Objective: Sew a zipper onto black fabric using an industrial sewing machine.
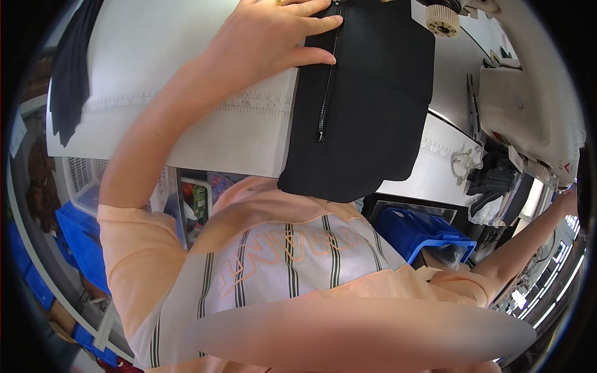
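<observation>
A black fabric piece [367, 105] with a lengthwise metal zipper [323, 109] lies on the white work table [180, 56], which has a printed ruler scale. My left hand [273, 34] rests on that piece at the top, fingers apart and pressed beside the zipper. At the upper right is a sewing machine [522, 112] with a ridged dial [443, 22]; the zipper's top end runs out of the picture. My right hand [566, 202] is at the far right edge, low by the machine's body, its fingers mostly hidden.
Dark fabric [71, 68] hangs over the table's left edge. Below it are a white basket [87, 180] and blue bins [84, 242]. Another blue bin [423, 230] sits under the right side. Black scissors [472, 105] and dark bundled items [491, 180] lie near the machine.
</observation>
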Demonstrator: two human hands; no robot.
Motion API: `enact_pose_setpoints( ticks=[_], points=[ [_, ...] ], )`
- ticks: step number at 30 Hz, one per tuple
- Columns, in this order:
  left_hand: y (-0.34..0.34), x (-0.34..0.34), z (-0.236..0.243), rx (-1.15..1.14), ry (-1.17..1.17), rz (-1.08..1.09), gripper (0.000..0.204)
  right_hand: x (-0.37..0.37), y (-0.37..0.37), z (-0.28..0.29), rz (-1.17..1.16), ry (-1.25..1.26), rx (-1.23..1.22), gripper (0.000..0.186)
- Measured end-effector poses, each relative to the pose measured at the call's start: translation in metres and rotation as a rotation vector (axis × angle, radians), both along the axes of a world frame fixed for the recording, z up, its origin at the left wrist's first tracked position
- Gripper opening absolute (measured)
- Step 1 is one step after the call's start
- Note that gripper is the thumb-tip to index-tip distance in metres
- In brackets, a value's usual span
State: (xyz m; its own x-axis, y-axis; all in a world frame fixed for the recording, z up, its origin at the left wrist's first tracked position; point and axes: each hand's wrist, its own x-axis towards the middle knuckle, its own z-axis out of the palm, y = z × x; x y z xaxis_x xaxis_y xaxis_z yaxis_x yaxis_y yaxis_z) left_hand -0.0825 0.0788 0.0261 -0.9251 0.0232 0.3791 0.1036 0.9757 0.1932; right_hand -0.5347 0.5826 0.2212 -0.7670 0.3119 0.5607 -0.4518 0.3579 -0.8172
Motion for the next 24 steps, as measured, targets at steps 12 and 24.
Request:
enact_pose_setpoints(
  ticks=[12,24],
  points=[
    [0.005,-0.001,-0.003,0.019,0.014,0.032,0.051,0.289,-0.327,-0.184,1.082,0.368,1.247,0.080],
    [0.000,-0.001,-0.009,-0.096,0.027,0.089,0.051,0.279,-0.334,-0.201,1.146,0.344,1.258,0.098]
  ],
)
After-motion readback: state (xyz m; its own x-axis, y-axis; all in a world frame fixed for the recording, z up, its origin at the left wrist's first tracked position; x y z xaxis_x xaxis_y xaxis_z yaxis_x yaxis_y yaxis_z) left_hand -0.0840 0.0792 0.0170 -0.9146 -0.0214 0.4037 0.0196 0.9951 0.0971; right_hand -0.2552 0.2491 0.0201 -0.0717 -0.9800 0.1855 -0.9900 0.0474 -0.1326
